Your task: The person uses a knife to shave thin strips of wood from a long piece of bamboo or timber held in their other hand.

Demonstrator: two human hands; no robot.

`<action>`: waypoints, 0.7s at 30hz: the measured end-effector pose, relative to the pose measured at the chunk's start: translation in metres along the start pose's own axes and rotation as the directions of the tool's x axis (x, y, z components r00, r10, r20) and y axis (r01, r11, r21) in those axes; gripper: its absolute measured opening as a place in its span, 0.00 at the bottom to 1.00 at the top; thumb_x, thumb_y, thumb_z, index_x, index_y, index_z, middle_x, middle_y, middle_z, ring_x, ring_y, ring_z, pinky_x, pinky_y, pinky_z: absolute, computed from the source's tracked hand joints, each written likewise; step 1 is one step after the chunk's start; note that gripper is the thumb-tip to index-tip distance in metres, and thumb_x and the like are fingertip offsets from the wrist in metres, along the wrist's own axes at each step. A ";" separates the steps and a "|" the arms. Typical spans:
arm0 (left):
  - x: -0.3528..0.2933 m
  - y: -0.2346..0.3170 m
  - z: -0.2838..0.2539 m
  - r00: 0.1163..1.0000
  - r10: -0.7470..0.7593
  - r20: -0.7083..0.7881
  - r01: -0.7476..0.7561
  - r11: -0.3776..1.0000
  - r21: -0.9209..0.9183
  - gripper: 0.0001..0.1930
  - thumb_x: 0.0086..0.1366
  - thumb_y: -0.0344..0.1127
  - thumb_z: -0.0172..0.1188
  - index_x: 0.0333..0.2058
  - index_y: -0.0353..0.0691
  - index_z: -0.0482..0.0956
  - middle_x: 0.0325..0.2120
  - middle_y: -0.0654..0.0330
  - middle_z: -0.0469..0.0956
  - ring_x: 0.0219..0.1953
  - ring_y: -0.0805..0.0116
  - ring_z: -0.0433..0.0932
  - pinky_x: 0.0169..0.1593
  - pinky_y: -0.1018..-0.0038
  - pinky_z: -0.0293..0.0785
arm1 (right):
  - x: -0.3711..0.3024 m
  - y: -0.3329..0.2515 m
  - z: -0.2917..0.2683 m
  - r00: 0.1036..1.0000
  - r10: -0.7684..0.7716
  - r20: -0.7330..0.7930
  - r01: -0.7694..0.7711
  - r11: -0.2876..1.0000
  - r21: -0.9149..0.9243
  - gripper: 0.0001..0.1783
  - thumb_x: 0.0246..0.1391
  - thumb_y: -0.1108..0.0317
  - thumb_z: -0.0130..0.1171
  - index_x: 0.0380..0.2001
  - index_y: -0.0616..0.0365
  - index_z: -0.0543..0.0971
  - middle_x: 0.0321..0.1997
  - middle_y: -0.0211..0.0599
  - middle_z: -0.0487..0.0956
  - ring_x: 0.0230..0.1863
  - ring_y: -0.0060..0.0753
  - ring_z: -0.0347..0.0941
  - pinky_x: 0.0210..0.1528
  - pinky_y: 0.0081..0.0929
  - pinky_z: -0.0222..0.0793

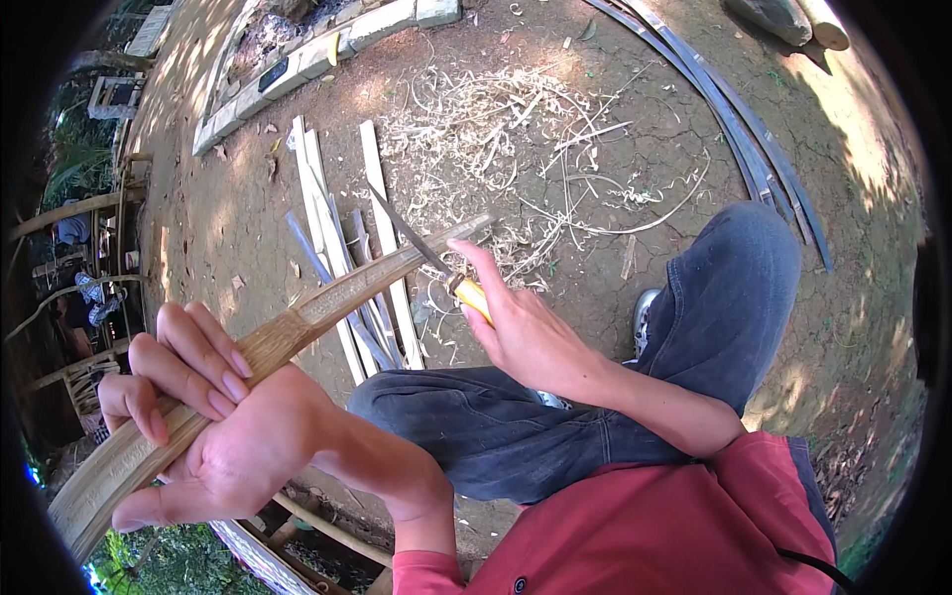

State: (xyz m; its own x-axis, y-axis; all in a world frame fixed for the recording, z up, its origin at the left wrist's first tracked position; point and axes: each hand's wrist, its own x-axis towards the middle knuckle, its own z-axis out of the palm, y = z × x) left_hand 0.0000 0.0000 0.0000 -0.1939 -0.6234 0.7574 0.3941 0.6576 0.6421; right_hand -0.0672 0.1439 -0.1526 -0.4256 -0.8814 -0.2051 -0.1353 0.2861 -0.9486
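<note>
In the head view, the left hand grasps the bamboo strip above the ground, and the right hand grasps the knife, one fingertip by the strip's narrow end. A skidding blade could nick that finger; a slackened left hand could let the strip twist.

Cracked brown ground is bearing a tangle of pale curled shavings, and several pale flat strips are lying just left of that tangle. Long dark strips are curving across the upper right, near two apparent logs, while a row of blocks is running along the upper left.
</note>
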 end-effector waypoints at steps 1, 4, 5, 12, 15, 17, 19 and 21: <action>0.000 0.000 -0.001 1.000 -0.002 0.001 0.002 1.000 -0.017 0.34 0.63 0.75 0.38 0.24 0.44 0.60 0.10 0.66 0.55 0.12 0.78 0.54 0.16 0.84 0.53 | 0.000 -0.002 -0.002 1.000 -0.022 0.018 0.022 1.000 0.014 0.28 0.60 0.74 0.51 0.61 0.56 0.55 0.22 0.53 0.77 0.23 0.59 0.76 0.26 0.49 0.66; -0.001 0.000 -0.001 1.000 -0.018 0.003 0.018 0.999 -0.048 0.34 0.63 0.75 0.38 0.24 0.44 0.60 0.10 0.66 0.55 0.12 0.78 0.54 0.16 0.83 0.53 | -0.002 0.005 0.005 0.992 -0.122 -0.029 0.123 0.992 0.040 0.24 0.61 0.74 0.51 0.58 0.61 0.57 0.20 0.53 0.76 0.22 0.59 0.75 0.25 0.49 0.66; -0.002 0.000 -0.001 1.000 -0.025 0.003 0.025 0.998 -0.055 0.34 0.63 0.74 0.38 0.24 0.44 0.60 0.10 0.65 0.55 0.12 0.78 0.54 0.16 0.83 0.52 | -0.002 0.010 0.009 0.985 -0.161 -0.062 0.163 0.986 0.043 0.23 0.61 0.74 0.50 0.57 0.62 0.57 0.20 0.54 0.76 0.22 0.59 0.75 0.25 0.49 0.66; -0.001 0.002 0.003 0.999 -0.020 -0.027 0.019 1.000 -0.017 0.35 0.63 0.75 0.35 0.23 0.44 0.59 0.09 0.66 0.53 0.11 0.77 0.52 0.16 0.83 0.49 | 0.006 0.010 0.010 0.998 -0.006 -0.067 0.003 0.999 -0.045 0.16 0.64 0.71 0.48 0.51 0.68 0.61 0.20 0.58 0.77 0.23 0.60 0.77 0.25 0.50 0.72; -0.005 0.005 0.016 0.992 -0.030 -0.124 0.033 0.999 0.020 0.35 0.63 0.74 0.30 0.20 0.44 0.57 0.08 0.65 0.50 0.10 0.76 0.47 0.15 0.81 0.45 | -0.001 0.004 0.009 0.997 -0.010 -0.077 0.000 0.993 -0.121 0.15 0.64 0.69 0.49 0.45 0.74 0.65 0.18 0.59 0.76 0.22 0.58 0.78 0.25 0.48 0.74; -0.006 0.004 0.015 0.996 -0.048 -0.078 0.037 0.990 -0.134 0.35 0.63 0.75 0.30 0.20 0.44 0.57 0.08 0.65 0.50 0.11 0.76 0.47 0.15 0.81 0.45 | -0.002 0.007 0.011 0.997 -0.052 -0.057 0.043 0.986 -0.159 0.16 0.64 0.68 0.49 0.41 0.77 0.68 0.17 0.58 0.76 0.21 0.57 0.78 0.24 0.46 0.75; -0.002 0.004 0.009 0.996 -0.048 -0.079 0.040 0.994 -0.098 0.35 0.63 0.75 0.30 0.20 0.44 0.57 0.09 0.65 0.50 0.11 0.76 0.47 0.15 0.82 0.45 | 0.006 0.018 0.020 0.997 -0.030 -0.077 0.017 0.986 -0.167 0.16 0.64 0.68 0.50 0.37 0.77 0.70 0.16 0.57 0.76 0.20 0.56 0.78 0.23 0.45 0.75; 0.000 0.003 0.008 0.994 -0.040 -0.100 0.039 0.999 -0.021 0.35 0.63 0.74 0.30 0.20 0.44 0.57 0.09 0.65 0.50 0.11 0.76 0.47 0.15 0.82 0.45 | 0.011 0.026 0.022 0.994 -0.020 -0.104 -0.001 0.980 -0.201 0.15 0.63 0.68 0.50 0.35 0.76 0.71 0.15 0.55 0.76 0.19 0.55 0.78 0.22 0.44 0.75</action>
State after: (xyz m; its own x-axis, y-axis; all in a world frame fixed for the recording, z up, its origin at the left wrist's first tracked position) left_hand -0.0057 0.0048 0.0030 -0.1188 -0.6887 0.7152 0.4051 0.6240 0.6682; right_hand -0.0554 0.1330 -0.1849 -0.5135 -0.8430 -0.1601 -0.3117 0.3571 -0.8805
